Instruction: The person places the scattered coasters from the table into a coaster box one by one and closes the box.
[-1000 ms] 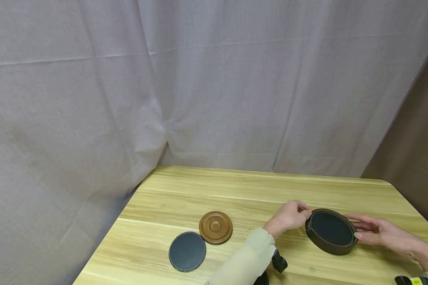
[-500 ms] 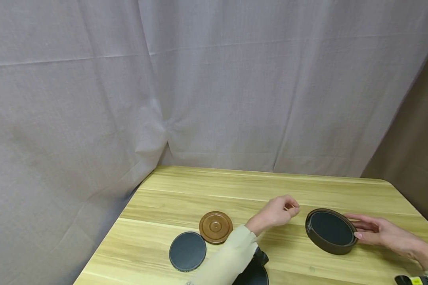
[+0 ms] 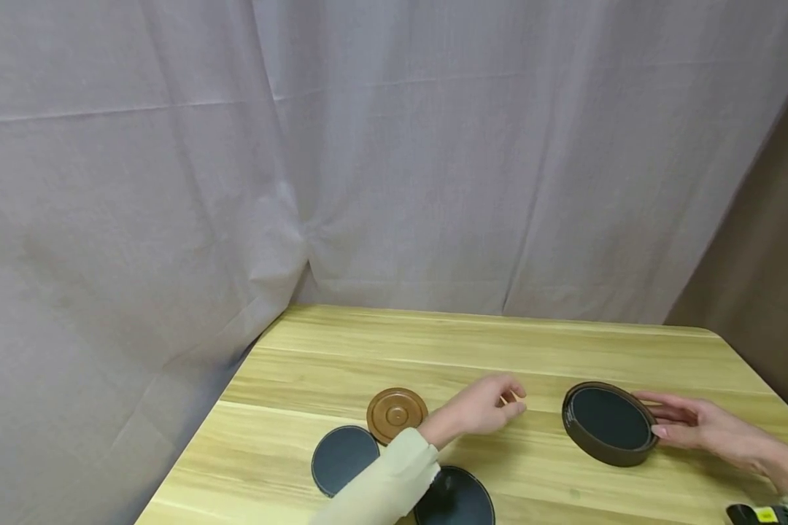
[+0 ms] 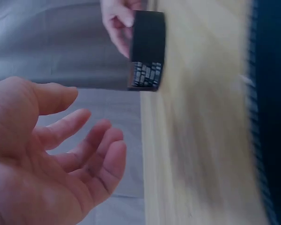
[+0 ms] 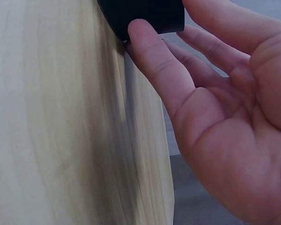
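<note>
A round dark-brown holder [image 3: 609, 424] with a black disc face is at the right of the table; in the left wrist view its side wall [image 4: 149, 40] shows a small patterned patch. My right hand [image 3: 716, 435] grips its right edge, thumb on the near side; the right wrist view shows the fingers of that hand [image 5: 210, 112] against the dark wall [image 5: 150, 14]. Well to the left of the holder, my left hand [image 3: 482, 405] hangs over the table with loosely bent fingers and nothing in them, as the left wrist view of the hand [image 4: 61, 154] also shows.
A brown round wooden disc [image 3: 396, 414] lies left of my left hand. A dark round coaster [image 3: 344, 459] lies beside it, partly under the left sleeve [image 3: 384, 481]. Another black disc [image 3: 456, 499] is at the front edge of view. Grey cloth [image 3: 394, 182] hangs behind the table.
My left hand has let go of the holder's left edge and moved left, and its fingers have loosened. More of the front black disc shows. The right hand and the holder have hardly moved.
</note>
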Demonstrator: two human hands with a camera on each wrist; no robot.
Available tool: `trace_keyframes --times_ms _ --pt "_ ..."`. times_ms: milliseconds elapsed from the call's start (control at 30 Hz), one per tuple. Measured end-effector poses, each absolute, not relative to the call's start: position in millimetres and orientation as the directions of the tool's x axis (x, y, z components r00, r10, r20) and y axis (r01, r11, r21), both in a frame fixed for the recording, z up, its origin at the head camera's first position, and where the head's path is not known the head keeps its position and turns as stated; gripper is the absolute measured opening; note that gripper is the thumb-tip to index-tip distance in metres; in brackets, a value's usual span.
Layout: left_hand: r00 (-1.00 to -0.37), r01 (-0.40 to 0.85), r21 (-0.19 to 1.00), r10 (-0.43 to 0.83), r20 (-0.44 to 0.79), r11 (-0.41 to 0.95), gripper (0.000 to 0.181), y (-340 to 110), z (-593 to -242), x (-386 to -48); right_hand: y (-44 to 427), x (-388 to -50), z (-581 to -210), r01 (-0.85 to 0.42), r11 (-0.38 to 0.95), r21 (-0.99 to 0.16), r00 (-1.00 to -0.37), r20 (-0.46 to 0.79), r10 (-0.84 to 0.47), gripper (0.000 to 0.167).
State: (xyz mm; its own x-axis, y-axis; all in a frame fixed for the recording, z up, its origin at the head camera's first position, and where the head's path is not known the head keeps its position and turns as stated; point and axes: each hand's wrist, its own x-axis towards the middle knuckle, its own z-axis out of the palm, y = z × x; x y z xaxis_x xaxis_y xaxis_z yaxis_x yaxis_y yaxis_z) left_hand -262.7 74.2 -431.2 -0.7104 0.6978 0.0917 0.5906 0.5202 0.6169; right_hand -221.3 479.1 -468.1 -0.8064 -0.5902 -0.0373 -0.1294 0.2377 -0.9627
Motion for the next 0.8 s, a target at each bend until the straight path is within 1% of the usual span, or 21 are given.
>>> trace_keyframes --times_ms 100,167,367,500,700,800 --pt "-0.689 0.638 0.537 0.720 0.081 0.551 0.028 62.8 -434.7 -259.3 478.8 -222.3 -466.3 -0.130 0.240 -0.962 -0.802 -0.040 -0.596 0.052" --pt "-0.688 0.644 0.519 0.723 0.071 0.562 0.028 55.4 -435.9 -257.2 478.9 -222.5 -465.3 -0.120 0.248 -0.961 -0.805 -0.052 -0.590 0.052" --pt "-0.673 0.679 0.462 0.735 0.080 0.571 0.030 37.2 -438.0 -251.9 478.1 -221.2 -465.8 -0.158 0.295 -0.942 -0.820 -0.042 -0.572 0.052" --pt "-0.666 0.694 0.420 0.743 0.067 0.585 0.032 27.1 -438.2 -247.7 478.1 -222.2 -467.1 -0.174 0.280 -0.944 -0.816 -0.022 -0.578 0.051" --pt "-0.690 0.672 0.355 0.724 -0.020 0.650 0.036 14.7 -441.0 -241.2 478.3 -221.7 -467.6 -0.160 0.278 -0.947 -0.817 -0.031 -0.576 0.052" --pt "-0.703 0.653 0.341 0.709 -0.059 0.676 0.038 10.6 -442.2 -239.7 478.7 -221.3 -468.5 -0.151 0.270 -0.951 -0.814 -0.035 -0.580 0.052"
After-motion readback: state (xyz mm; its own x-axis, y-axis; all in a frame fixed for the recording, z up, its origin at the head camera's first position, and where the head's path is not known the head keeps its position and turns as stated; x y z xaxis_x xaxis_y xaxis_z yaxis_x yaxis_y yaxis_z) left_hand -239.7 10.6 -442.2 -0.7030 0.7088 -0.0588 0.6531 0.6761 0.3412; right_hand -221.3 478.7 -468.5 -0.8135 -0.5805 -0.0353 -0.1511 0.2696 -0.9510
